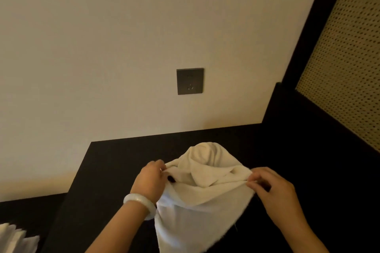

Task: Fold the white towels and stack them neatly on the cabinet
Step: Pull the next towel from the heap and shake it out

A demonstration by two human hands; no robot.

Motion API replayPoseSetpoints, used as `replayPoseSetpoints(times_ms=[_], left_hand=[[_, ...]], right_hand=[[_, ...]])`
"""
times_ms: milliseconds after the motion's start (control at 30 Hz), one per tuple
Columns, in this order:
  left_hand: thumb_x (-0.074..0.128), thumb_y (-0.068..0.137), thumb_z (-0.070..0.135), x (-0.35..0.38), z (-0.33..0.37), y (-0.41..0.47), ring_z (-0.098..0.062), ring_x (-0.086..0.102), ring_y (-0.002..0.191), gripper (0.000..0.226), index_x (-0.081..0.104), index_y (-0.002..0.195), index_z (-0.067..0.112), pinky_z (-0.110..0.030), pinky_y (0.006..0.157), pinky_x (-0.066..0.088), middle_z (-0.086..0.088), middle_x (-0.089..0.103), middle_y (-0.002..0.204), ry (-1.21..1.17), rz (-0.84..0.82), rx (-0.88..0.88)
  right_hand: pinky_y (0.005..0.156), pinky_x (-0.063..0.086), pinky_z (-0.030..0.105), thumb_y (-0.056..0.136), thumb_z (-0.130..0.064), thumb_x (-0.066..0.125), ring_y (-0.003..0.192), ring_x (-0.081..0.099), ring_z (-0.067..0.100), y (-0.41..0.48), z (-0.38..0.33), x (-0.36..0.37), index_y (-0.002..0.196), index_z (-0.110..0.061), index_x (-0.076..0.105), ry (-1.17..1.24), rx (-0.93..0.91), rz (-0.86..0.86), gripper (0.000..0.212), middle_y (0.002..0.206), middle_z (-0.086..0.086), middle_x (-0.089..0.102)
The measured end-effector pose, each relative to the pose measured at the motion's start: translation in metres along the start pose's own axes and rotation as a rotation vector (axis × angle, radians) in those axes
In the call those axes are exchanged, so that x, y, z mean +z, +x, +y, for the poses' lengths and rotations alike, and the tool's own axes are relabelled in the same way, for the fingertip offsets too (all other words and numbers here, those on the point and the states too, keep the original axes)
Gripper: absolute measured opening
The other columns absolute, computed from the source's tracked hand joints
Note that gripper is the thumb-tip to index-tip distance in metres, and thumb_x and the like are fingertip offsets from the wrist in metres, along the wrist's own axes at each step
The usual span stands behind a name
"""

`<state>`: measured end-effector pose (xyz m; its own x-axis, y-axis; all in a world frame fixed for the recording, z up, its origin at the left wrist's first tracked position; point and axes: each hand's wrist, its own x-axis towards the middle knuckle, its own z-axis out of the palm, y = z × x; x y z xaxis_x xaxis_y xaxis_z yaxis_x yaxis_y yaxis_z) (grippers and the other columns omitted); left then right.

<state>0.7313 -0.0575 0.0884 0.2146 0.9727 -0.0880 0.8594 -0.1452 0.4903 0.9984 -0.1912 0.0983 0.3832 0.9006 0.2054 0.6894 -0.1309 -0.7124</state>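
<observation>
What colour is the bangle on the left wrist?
Milky white: the bangle shows best in the head view.

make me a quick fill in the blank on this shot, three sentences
1. The left hand and the right hand each pinch an edge of the white ____.
2. The pale bracelet is worn on the ____ wrist.
3. The dark socket is set in the ____ above the black cabinet.
Missing words: towel; left; wall.
</observation>
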Motion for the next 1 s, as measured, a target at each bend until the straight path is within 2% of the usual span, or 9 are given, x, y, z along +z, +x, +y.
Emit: replayPoseSetpoints(times_ms=[100, 200, 233, 333, 400, 500, 567, 700, 1000], left_hand=[[0.057, 0.097, 0.02, -0.03, -0.014, -0.004, -0.019, 0.066, 0.068, 0.005, 0.06, 0.094, 0.022, -0.03, 0.061, 0.055, -0.004, 0.067, 0.085, -0.594, 0.332, -0.144], [0.058, 0.097, 0.011, -0.051, -0.031, -0.013, -0.021, 0.073, 0.072, 0.009, 0.059, 0.104, 0.015, -0.029, 0.058, 0.059, -0.008, 0.07, 0.092, -1.122, 0.433, -0.303], [0.058, 0.096, 0.007, -0.053, -0.038, -0.019, -0.021, 0.073, 0.074, 0.013, 0.057, 0.107, 0.015, -0.028, 0.058, 0.059, -0.008, 0.069, 0.095, -1.166, 0.429, -0.326], [0.06, 0.093, 0.006, -0.039, -0.065, -0.036, -0.022, 0.071, 0.071, 0.03, 0.047, 0.115, 0.021, -0.033, 0.058, 0.06, -0.006, 0.062, 0.1, -0.76, 0.319, -0.4], [0.059, 0.093, 0.009, -0.023, -0.082, -0.049, -0.019, 0.066, 0.084, 0.037, 0.041, 0.12, 0.028, -0.034, 0.072, 0.059, 0.001, 0.053, 0.113, -0.325, 0.193, -0.382], [0.059, 0.09, 0.008, 0.0, -0.09, -0.064, -0.01, 0.047, 0.112, 0.05, 0.039, 0.127, 0.034, -0.022, 0.091, 0.046, 0.009, 0.036, 0.127, 0.097, 0.118, -0.167], [0.057, 0.09, 0.006, 0.006, -0.088, -0.066, -0.004, 0.042, 0.112, 0.047, 0.043, 0.124, 0.036, -0.017, 0.093, 0.043, 0.014, 0.035, 0.126, 0.074, 0.132, -0.007], [0.051, 0.098, 0.024, 0.005, -0.084, -0.054, -0.004, 0.047, 0.108, 0.02, 0.054, 0.117, 0.032, -0.02, 0.096, 0.043, 0.014, 0.05, 0.12, 0.017, 0.044, 0.106], [0.054, 0.097, 0.032, 0.008, -0.092, -0.031, -0.01, 0.047, 0.109, 0.019, 0.057, 0.115, 0.03, -0.026, 0.096, 0.044, 0.011, 0.05, 0.121, 0.242, -0.078, 0.119]], right_hand=[[0.073, 0.042, 0.002, 0.081, -0.004, 0.076, 0.088, 0.057, -0.008, 0.009, -0.013, -0.003, 0.07, -0.034, 0.061, 0.031, -0.061, 0.1, 0.036, 0.095, -0.029, 0.059], [0.068, 0.042, 0.01, 0.078, -0.009, 0.077, 0.089, 0.054, -0.008, 0.022, -0.024, -0.006, 0.071, -0.039, 0.06, -0.011, -0.109, 0.194, 0.035, 0.095, -0.026, 0.056], [0.069, 0.039, 0.012, 0.077, -0.011, 0.079, 0.089, 0.053, -0.007, 0.025, -0.027, -0.004, 0.071, -0.039, 0.06, -0.043, -0.123, 0.201, 0.034, 0.093, -0.021, 0.054], [0.079, 0.047, 0.028, 0.074, -0.011, 0.083, 0.09, 0.049, 0.004, 0.026, -0.028, 0.015, 0.071, -0.032, 0.065, -0.131, -0.076, 0.136, 0.027, 0.091, -0.011, 0.047], [0.084, 0.049, 0.037, 0.076, -0.009, 0.082, 0.088, 0.053, 0.012, 0.021, -0.025, 0.033, 0.068, -0.028, 0.064, -0.171, 0.018, 0.06, 0.027, 0.087, -0.013, 0.048], [0.065, 0.043, 0.019, 0.08, -0.006, 0.078, 0.073, 0.057, 0.002, 0.013, -0.01, 0.055, 0.063, -0.025, 0.06, -0.152, 0.093, -0.062, 0.031, 0.077, -0.011, 0.059], [0.062, 0.041, 0.017, 0.081, -0.004, 0.077, 0.072, 0.058, 0.001, 0.012, -0.002, 0.062, 0.061, -0.021, 0.059, -0.115, 0.131, -0.092, 0.031, 0.07, -0.01, 0.063], [0.067, 0.047, 0.027, 0.081, -0.002, 0.076, 0.075, 0.06, 0.007, 0.013, 0.003, 0.062, 0.064, -0.02, 0.061, -0.09, 0.154, -0.117, 0.029, 0.075, -0.007, 0.064], [0.071, 0.044, 0.02, 0.083, 0.0, 0.073, 0.08, 0.058, 0.008, 0.001, 0.004, 0.057, 0.069, -0.018, 0.063, -0.025, 0.14, -0.09, 0.025, 0.086, -0.007, 0.059]])
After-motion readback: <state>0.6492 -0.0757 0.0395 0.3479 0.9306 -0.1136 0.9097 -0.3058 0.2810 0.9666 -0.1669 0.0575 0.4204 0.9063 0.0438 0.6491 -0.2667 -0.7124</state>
